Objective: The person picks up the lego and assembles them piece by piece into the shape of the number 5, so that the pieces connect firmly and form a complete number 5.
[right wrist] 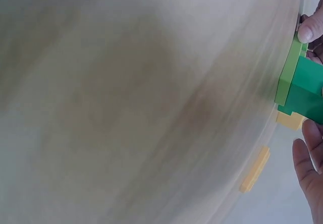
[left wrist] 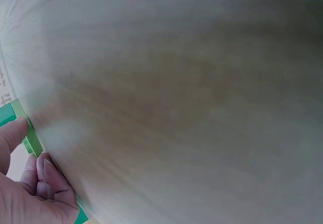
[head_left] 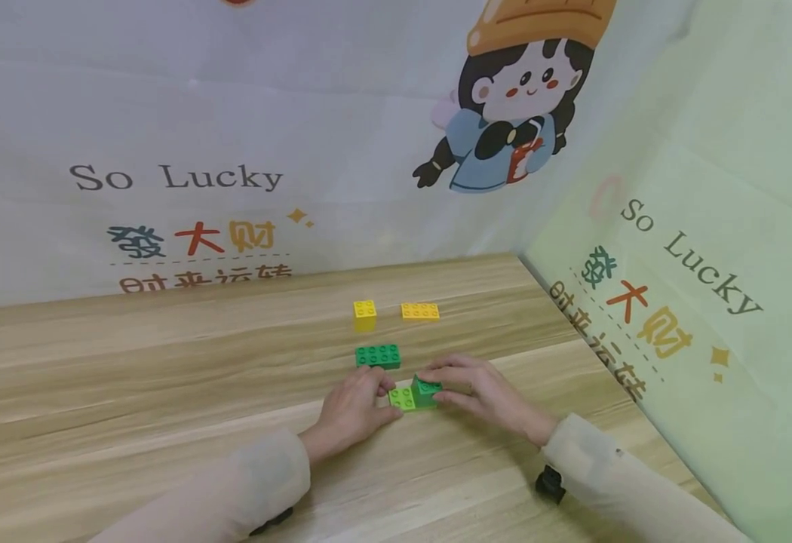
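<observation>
On the table in front of me lies a flat light green toy building plate (head_left: 401, 398). My left hand (head_left: 351, 411) pinches its left end between thumb and fingers; the left wrist view shows the thumb on the plate (left wrist: 33, 142). A dark green block (head_left: 428, 390) sits over the plate's right half, leaving the left studs bare. Fingers and thumb of my right hand (head_left: 480, 388) hold this block from the right. From the side, in the right wrist view, the dark green block (right wrist: 306, 89) stands against the plate, its far side hidden.
Just behind the left hand is a longer dark green brick (head_left: 379, 357). Farther back stand a yellow brick (head_left: 365, 315) and a flat orange-yellow plate (head_left: 420, 311). Printed cloth walls (head_left: 342, 136) border the wooden table (head_left: 165, 362) at the back and right.
</observation>
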`<state>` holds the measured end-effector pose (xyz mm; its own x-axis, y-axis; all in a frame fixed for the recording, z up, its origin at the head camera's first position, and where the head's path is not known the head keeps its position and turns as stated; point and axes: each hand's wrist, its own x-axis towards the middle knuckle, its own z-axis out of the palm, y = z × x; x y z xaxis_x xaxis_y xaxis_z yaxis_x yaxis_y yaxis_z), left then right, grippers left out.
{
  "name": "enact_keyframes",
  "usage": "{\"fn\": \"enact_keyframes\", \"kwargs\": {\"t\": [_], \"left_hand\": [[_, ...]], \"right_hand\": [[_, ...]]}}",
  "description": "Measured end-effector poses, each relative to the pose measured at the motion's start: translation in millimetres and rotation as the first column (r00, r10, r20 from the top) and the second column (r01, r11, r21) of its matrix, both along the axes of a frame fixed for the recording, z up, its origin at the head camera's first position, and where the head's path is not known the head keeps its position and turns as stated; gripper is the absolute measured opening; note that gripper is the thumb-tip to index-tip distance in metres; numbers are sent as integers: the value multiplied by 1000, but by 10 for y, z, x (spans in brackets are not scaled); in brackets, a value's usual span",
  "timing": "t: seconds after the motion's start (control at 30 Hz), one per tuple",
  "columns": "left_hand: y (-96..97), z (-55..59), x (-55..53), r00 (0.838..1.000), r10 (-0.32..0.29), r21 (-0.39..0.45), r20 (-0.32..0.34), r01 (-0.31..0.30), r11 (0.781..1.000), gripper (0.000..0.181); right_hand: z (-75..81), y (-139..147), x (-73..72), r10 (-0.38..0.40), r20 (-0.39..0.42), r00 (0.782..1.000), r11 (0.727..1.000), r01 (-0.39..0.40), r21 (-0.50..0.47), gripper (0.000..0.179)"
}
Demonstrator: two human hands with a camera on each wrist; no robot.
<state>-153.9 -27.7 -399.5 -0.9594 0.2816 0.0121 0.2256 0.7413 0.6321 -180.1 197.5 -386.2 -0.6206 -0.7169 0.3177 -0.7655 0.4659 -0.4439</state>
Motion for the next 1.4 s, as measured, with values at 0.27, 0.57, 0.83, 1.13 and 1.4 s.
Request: {"fn": "enact_keyframes", "kwargs": {"t": [0.27, 0.57, 0.83, 1.13, 1.4], "left_hand": [[0, -12, -7, 1000, -6, 8, -23, 6, 1000, 28], [9, 6, -26, 1000, -3, 15, -17, 3, 1000, 29], [8, 5, -16, 1000, -9, 10, -27, 9, 1000, 29], [2, 2, -5, 1000, -3, 4, -14, 3, 1000, 29], [6, 3, -4, 1000, -5, -2, -7, 5, 1000, 29]], "right_hand": [[1, 0, -11, 21, 10, 1000, 1000, -21, -20, 35], [-10, 13, -28, -10, 34, 999, 999, 12, -52, 36], [-36, 12, -26, -14, 107, 994, 996, 23, -83, 38], [-64, -8, -21, -67, 306, 950, 987, 109, -120, 44], [-115, -17, -38, -87, 460, 884, 982, 154, -109, 44]]}}
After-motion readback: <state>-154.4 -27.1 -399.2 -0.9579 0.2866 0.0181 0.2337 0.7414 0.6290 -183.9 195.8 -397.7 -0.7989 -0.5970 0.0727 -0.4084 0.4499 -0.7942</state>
